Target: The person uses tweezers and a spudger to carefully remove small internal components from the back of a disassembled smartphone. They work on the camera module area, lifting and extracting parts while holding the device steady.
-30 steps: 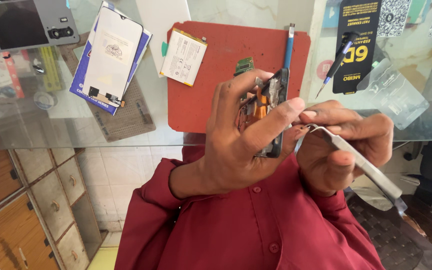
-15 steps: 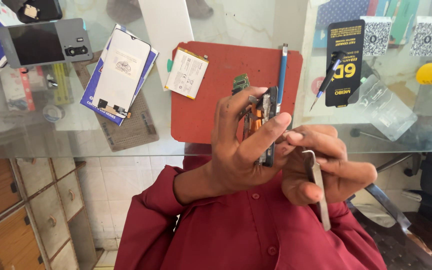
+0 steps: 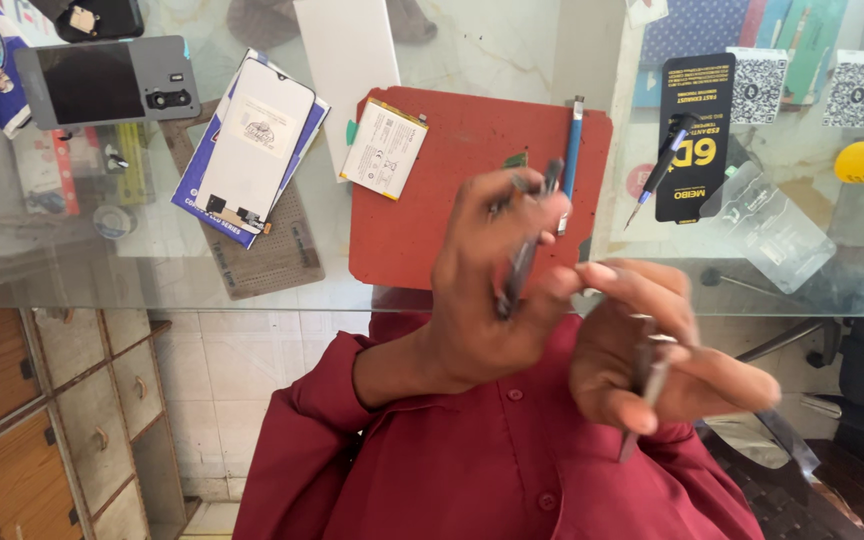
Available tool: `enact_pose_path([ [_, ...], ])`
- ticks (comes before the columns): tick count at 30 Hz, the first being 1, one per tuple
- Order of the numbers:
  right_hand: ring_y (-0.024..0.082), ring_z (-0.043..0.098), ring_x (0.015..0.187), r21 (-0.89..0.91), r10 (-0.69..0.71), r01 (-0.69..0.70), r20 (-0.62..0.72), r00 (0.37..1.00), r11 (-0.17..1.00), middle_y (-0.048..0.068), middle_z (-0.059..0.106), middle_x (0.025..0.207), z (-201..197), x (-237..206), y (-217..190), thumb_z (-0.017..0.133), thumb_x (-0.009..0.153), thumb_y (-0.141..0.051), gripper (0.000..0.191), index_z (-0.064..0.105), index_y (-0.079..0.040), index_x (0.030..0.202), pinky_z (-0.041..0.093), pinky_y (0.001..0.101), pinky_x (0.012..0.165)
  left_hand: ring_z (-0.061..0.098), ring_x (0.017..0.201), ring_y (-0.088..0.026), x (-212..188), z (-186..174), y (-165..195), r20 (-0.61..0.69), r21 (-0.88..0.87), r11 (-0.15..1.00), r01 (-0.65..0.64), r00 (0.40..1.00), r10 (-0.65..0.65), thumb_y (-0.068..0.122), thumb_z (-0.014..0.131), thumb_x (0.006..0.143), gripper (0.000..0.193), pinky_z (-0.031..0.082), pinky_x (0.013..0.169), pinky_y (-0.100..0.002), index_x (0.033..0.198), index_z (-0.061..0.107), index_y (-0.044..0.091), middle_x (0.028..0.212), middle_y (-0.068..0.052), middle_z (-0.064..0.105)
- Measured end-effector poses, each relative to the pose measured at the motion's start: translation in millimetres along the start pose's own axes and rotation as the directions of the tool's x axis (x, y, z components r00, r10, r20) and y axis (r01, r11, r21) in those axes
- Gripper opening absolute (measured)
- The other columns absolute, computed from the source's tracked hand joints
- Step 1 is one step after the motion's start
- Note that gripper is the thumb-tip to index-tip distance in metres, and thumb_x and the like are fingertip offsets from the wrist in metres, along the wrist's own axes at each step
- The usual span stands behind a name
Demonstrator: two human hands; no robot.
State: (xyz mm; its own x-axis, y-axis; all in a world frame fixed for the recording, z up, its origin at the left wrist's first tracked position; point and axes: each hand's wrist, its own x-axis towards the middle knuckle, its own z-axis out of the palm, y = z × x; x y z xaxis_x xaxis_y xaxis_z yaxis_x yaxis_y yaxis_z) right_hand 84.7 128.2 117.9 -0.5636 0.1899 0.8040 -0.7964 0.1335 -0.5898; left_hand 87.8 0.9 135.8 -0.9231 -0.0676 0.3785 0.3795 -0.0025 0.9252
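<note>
Thin dark phone part [image 3: 522,262] is pinched upright in the curled fingers of the left hand [image 3: 492,290], close to the red shirt [image 3: 472,470]. Just beside it, a slim grey metal tool [image 3: 649,372] is gripped in the right hand [image 3: 652,370]. Farther off, a white flat battery [image 3: 384,148] is laid on the red mat [image 3: 472,210], kept near for work.

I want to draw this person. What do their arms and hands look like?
Both arms wear long dark red sleeves of a buttoned shirt with small matching buttons. The left hand and right hand are bare: no gloves, and no rings or watch show.
</note>
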Motion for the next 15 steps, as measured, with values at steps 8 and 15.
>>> enact_pose_path([
  [8, 0.022, 0.063, 0.069, -0.216, 0.226, -0.228, -0.036, 0.974, 0.949, 0.020, 0.059, 0.096, -12, 15, -11, 0.070, 0.101, -0.024, 0.032, 0.053, 0.003, 0.106, 0.056, 0.0267, 0.054, 0.060, 0.095, -0.014, 5, -21, 15, 0.308, -0.639, 0.584, 0.500, 0.863, -0.401, 0.058, 0.045, 0.114, 0.064, 0.059, 0.083, -0.030, 0.152, 0.039, 0.007, 0.124, -0.014, 0.056],
  [15, 0.021, 0.067, 0.068, -0.090, 0.345, -0.340, 0.044, 0.938, 0.936, 0.019, 0.064, 0.095, -19, 14, -16, 0.075, 0.097, 0.003, 0.023, 0.055, 0.004, 0.109, 0.059, 0.0251, 0.055, 0.060, 0.100, -0.015, 0, -23, 32, 0.429, -0.645, 0.441, 0.625, 0.773, -0.468, 0.062, 0.036, 0.114, 0.069, 0.056, 0.081, -0.029, 0.151, 0.038, 0.003, 0.122, -0.013, 0.055],
])
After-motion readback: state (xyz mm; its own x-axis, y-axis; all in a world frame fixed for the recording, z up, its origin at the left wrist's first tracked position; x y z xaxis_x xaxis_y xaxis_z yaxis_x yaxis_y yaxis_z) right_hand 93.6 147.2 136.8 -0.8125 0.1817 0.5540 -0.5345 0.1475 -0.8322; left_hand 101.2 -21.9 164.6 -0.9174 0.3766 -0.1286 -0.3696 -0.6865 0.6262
